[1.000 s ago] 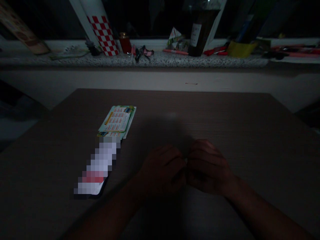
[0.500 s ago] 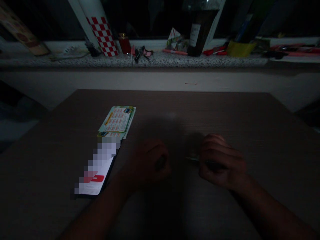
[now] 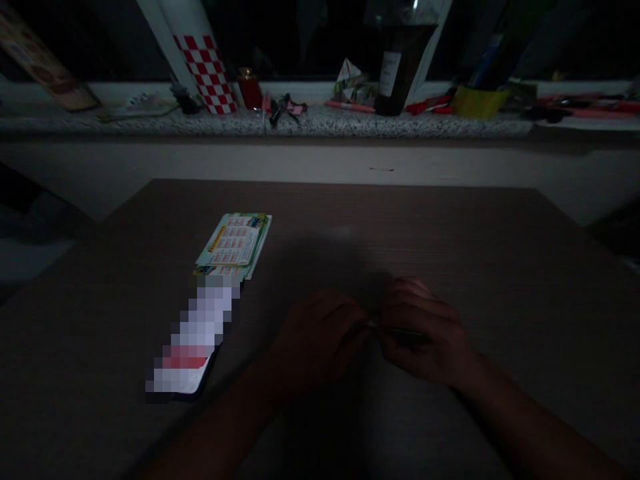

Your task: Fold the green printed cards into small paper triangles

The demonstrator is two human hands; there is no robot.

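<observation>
The scene is very dark. My left hand [image 3: 320, 337] and my right hand [image 3: 425, 330] rest close together on the brown wooden table [image 3: 450, 227], fingers curled and meeting at the middle. My right hand grips a thin dark stick-like object [image 3: 400, 331], perhaps a pen, and my left fingertips touch its pale end. To the left lie a green printed card [image 3: 235, 243] and a white paper with red print [image 3: 193, 343], apart from both hands.
A speckled stone sill [image 3: 310, 121] runs along the back. On it stand a red-and-white checked tube [image 3: 207, 70], a small red jar [image 3: 249, 87], a dark bottle [image 3: 395, 63], pens and folded paper. Light floor shows between table and sill.
Half a second ago my hands were apart, with the thin object sticking out of my right fist. They have come back together, and my left fingers now meet its end.
</observation>
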